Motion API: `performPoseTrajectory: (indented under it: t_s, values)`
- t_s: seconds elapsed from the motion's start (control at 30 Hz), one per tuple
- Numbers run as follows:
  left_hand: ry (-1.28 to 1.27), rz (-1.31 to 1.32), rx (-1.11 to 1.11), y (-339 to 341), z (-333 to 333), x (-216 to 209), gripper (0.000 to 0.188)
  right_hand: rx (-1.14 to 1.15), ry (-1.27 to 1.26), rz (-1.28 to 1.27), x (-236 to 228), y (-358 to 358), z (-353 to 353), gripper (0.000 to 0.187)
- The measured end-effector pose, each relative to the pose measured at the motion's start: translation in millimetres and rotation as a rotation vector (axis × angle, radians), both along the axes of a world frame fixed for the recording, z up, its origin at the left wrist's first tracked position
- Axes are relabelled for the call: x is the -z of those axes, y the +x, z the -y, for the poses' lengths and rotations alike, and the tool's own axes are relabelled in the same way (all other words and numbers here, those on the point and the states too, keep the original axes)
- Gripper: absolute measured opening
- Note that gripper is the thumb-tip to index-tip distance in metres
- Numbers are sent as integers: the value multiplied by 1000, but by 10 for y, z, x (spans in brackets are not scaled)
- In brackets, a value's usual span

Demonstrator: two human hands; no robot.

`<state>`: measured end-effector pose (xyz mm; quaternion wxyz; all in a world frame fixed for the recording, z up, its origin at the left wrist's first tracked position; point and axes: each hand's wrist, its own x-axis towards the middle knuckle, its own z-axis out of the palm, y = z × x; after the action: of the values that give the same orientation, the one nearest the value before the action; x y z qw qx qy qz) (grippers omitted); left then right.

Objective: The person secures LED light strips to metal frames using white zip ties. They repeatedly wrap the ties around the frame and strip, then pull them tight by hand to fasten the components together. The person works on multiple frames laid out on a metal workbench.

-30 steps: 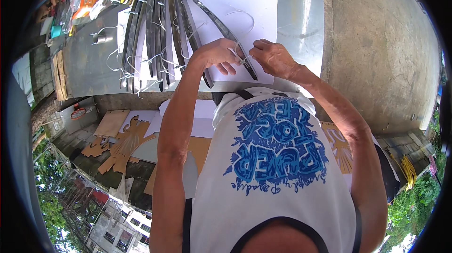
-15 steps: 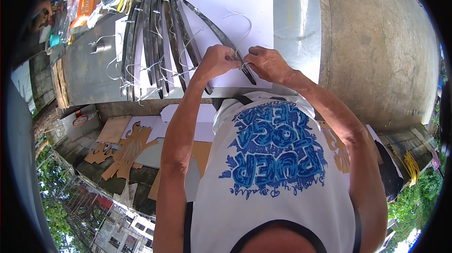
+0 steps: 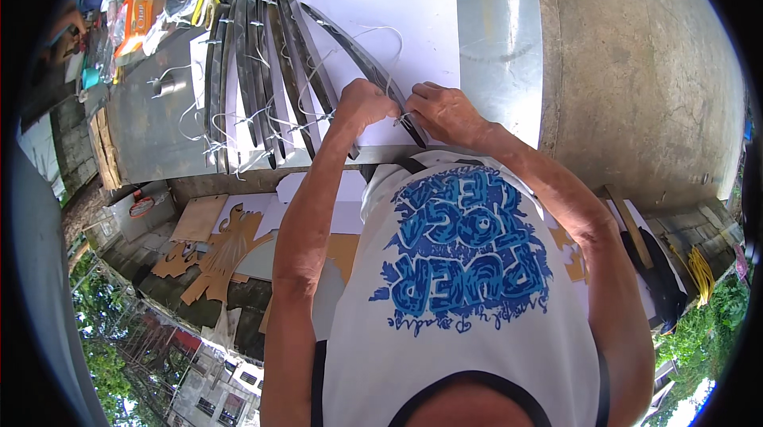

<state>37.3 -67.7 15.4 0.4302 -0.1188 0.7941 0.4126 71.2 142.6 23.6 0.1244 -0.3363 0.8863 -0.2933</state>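
The person's left forearm is rising almost straight, and the left hand [image 3: 367, 106] is sitting knuckles-up on the left of a loose dark strip [image 3: 350, 44]. Its fingers are lying bent inward together. The right forearm is slanting in from the lower right, and the right hand [image 3: 443, 112] is facing the left one closely, its fingers also bent together. Both sets of fingertips are meeting near a pale wire [image 3: 404, 120] at the strip's lower part; whether they are clamping wire or strip, one cannot tell.

The strip is lying diagonally on a white sheet [image 3: 433, 29], its lower tip pointing toward the table's front edge, near the person's shirt [image 3: 469, 244]. On the left, a row of wired dark strips [image 3: 254, 69] is crowding the left wrist. On the right, bare metal tabletop [image 3: 501, 69] is stretching past the sheet toward a concrete surface [image 3: 636, 69], leaving the right hand more room.
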Motion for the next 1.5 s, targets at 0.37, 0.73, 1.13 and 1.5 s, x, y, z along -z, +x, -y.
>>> performPoseTrajectory:
  t_s: [0.37, 0.73, 1.13, 1.5]
  values:
    - [157, -45, 103, 138, 120, -127, 23, 38, -17, 61, 5, 63, -22, 5]
    - [101, 97, -179, 240, -31, -171, 16, 49, -16, 45, 24, 82, -5, 5]
    - [260, 272, -515, 454, -10, 14, 18, 26, -58, 58, 38, 93, -28, 6]
    - [187, 172, -440, 458, -35, 19, 16, -6, -40, 207, -42, 61, 26, 5]
